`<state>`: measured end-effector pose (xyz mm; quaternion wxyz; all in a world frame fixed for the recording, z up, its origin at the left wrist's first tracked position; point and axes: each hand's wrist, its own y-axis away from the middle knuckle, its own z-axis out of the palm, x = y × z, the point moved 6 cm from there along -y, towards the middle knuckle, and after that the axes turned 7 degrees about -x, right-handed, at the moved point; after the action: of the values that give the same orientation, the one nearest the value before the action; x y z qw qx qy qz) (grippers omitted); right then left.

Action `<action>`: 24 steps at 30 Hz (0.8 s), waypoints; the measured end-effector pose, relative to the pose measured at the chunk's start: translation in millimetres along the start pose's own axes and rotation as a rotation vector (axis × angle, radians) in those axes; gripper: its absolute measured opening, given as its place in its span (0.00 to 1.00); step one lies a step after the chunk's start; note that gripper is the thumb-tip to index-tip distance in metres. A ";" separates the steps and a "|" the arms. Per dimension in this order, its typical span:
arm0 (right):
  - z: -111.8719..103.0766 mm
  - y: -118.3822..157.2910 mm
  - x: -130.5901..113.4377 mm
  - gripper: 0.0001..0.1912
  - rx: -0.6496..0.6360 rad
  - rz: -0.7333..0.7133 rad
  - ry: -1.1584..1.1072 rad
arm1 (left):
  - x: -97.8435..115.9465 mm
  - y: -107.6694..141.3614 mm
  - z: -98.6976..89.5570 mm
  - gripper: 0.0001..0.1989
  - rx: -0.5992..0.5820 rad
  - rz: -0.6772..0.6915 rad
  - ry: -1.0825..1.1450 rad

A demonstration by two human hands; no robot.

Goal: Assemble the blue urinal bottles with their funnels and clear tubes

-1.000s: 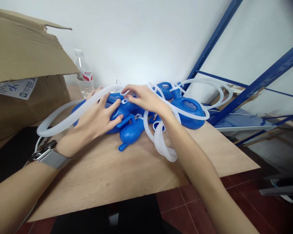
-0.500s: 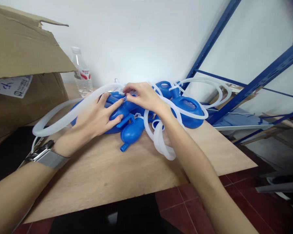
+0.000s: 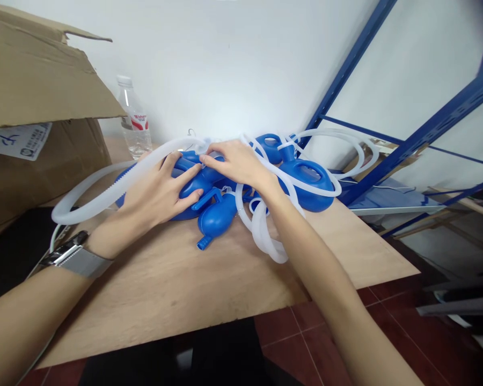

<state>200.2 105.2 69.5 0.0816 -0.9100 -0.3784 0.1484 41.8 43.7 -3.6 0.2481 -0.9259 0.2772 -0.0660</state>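
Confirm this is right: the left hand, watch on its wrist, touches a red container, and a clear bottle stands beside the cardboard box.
Not red: the head view shows the left hand touching a blue container. The watch, clear bottle and cardboard box are right.

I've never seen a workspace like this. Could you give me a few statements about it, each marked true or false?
1. The left hand has its fingers spread over a blue container. True.
2. The watch is on the right wrist. False: the watch is on the left wrist.
3. A clear bottle stands beside the cardboard box. True.
4. The right hand reaches into the box. False: its fingers are among the blue containers.
5. The hoses are whitish. True.
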 end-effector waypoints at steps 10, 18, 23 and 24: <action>3.3 -4.6 3.9 0.17 -0.014 0.003 -0.007 | -6.5 2.2 5.0 0.28 -0.003 -0.011 0.015; 4.1 -6.1 2.3 0.16 -0.011 0.041 -0.042 | -5.9 1.5 3.3 0.27 0.011 0.009 0.023; 3.8 -7.3 2.4 0.16 0.015 0.074 -0.021 | -4.7 1.5 3.6 0.26 0.013 0.021 0.010; 4.1 -7.6 2.6 0.16 0.007 0.063 -0.030 | -3.0 0.9 2.6 0.26 0.013 0.015 0.008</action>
<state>195.5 112.6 67.1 0.0746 -0.9189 -0.3501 0.1658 39.5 45.8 -6.2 0.2536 -0.9218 0.2848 -0.0695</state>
